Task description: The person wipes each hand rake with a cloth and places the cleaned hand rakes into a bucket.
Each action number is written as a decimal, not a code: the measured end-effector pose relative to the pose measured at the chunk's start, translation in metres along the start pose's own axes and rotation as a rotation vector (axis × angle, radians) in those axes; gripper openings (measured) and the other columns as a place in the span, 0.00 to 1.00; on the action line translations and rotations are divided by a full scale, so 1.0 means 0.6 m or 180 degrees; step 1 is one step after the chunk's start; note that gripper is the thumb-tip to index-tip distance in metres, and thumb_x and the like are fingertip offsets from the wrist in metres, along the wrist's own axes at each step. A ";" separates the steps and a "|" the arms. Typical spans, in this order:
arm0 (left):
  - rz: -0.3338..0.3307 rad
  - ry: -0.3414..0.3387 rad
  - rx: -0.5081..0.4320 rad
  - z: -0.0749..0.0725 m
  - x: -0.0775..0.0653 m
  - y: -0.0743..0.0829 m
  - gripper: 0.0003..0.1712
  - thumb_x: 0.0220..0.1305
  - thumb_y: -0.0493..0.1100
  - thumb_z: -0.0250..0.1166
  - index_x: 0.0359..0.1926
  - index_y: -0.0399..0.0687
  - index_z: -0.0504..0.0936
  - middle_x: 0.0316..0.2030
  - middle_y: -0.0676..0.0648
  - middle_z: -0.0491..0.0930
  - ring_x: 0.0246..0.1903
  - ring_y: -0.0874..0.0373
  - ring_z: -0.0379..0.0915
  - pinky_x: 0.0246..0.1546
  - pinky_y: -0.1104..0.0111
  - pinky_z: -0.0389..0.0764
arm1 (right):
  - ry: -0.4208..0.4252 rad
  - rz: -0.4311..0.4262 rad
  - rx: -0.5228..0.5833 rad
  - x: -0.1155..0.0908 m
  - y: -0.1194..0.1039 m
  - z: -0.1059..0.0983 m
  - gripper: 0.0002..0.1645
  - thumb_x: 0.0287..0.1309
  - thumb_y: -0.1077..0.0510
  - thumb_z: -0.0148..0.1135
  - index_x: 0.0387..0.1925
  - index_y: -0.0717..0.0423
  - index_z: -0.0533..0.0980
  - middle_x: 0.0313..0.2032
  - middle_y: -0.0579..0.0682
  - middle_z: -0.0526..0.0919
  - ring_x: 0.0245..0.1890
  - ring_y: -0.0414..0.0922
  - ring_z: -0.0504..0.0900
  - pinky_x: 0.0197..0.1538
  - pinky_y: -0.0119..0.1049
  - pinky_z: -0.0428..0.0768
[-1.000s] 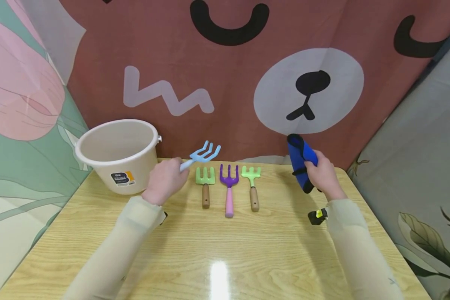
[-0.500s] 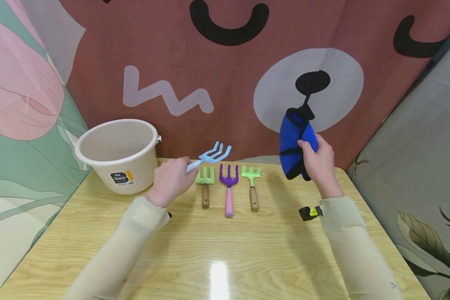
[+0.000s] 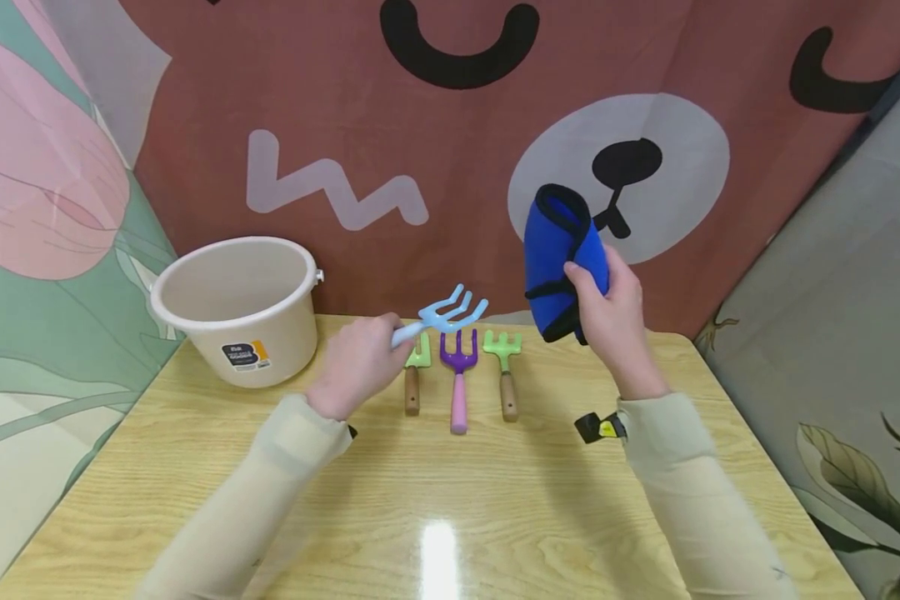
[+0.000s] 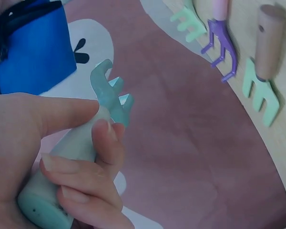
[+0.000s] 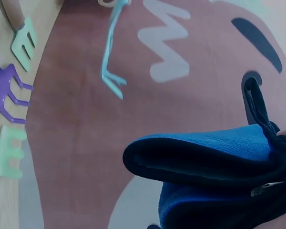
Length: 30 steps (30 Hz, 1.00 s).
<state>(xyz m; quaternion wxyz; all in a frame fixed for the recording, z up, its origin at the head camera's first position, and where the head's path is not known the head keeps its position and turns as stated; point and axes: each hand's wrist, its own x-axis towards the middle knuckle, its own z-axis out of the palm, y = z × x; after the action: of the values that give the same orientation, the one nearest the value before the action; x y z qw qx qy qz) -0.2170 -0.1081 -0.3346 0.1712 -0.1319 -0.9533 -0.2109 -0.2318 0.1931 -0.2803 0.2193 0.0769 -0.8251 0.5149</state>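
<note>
My left hand (image 3: 360, 362) grips the handle of a light-blue garden hand rake (image 3: 450, 317), its prongs pointing up and right above the table. In the left wrist view the thumb and curled fingers wrap the rake's pale handle (image 4: 76, 143). My right hand (image 3: 618, 325) holds up a folded blue cloth (image 3: 551, 250) with black edging, thumb on its near side. The right wrist view shows the cloth's folded layers (image 5: 205, 138) and a black loop. Below lie a green rake (image 3: 412, 392), partly hidden by the left hand, a purple rake (image 3: 459, 392) with pink handle, and another green rake (image 3: 506, 375).
A cream bucket (image 3: 288, 337) with a label stands at the table's back left. The wooden table (image 3: 390, 500) ends at a brown curtain (image 3: 450, 192) with an animal face. Patterned curtains hang on both sides.
My left hand has moved right with the light-blue rake, now partly covering the left green rake. My right hand has lifted the blue cloth and brought it left, toward the rake.
</note>
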 end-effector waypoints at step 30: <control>0.0117 0.0033 0.0079 -0.002 -0.005 0.055 0.13 0.67 0.50 0.65 0.35 0.44 0.79 0.18 0.50 0.71 0.14 0.55 0.67 0.12 0.65 0.66 | -0.0871 -0.0872 -0.0709 -0.054 0.021 0.120 0.29 0.68 0.51 0.60 0.66 0.59 0.74 0.62 0.62 0.81 0.62 0.60 0.78 0.62 0.61 0.77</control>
<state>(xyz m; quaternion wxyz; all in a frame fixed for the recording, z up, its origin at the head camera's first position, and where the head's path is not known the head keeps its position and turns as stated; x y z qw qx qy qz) -0.2034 -0.0800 -0.3228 0.1816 -0.1462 -0.9524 -0.1965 -0.2279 0.1319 -0.3315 0.1804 0.2327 -0.8808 0.3708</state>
